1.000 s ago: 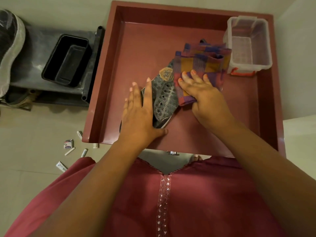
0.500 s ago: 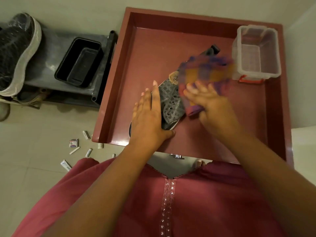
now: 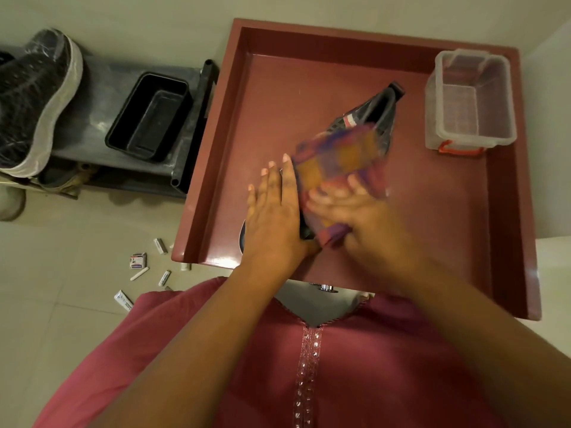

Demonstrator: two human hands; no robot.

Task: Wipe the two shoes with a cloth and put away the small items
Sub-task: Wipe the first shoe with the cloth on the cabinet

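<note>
The dark patterned shoe is laid diagonally on the red tray-topped bench, with its heel end pointed toward the far right and its near end hidden under the hands. Most of its upper is covered by a checked cloth in purple, orange and pink, which is blurred. The left hand is laid flat on the near part of the shoe with fingers straight; nothing is gripped by it. The right hand is pressed on the cloth with fingers spread and extended, though its outline is smeared by motion, so whether the cloth edge is pinched cannot be told. A clear plastic box with red latches is set in the far right corner of the bench, apart from the shoe. A second black shoe with a pale sole is seen on a low grey shelf at the left, beside a black rectangular tub. Several small items, among them a small packet and little tubes, are scattered on the tiled floor near the bench's near left corner.
</note>
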